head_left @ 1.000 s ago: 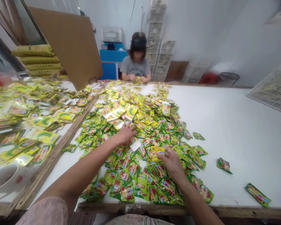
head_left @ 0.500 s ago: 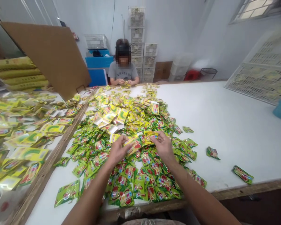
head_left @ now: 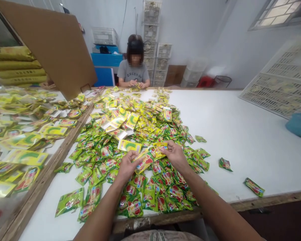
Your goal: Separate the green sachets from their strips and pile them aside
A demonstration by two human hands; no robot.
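Note:
My left hand (head_left: 128,164) is closed around a small printed box (head_left: 144,160), yellow-green with a red fruit picture, tilted above the pile. In my right hand (head_left: 175,154) a yellow packet (head_left: 159,150) is pinched, its left end at the box's right end. Whether the packet's tip is inside the box or only against it, I cannot tell. Just beyond my left hand lies a flat yellow carton (head_left: 129,146). Under and around both hands spreads a heap of green packets (head_left: 130,192) with red fruit prints.
Across the white table (head_left: 240,134) sits a co-worker (head_left: 133,72) handling small packets. Yellow cartons (head_left: 27,157) cover the area left of a wooden rail (head_left: 50,164). A cardboard sheet (head_left: 47,43) leans there. A white crate (head_left: 278,80) and blue cloth (head_left: 299,125) lie right.
The yellow packet's left end has come up to the box, and the box sits slightly more tilted. The flat carton behind my left hand shows more fully. My view has shifted slightly.

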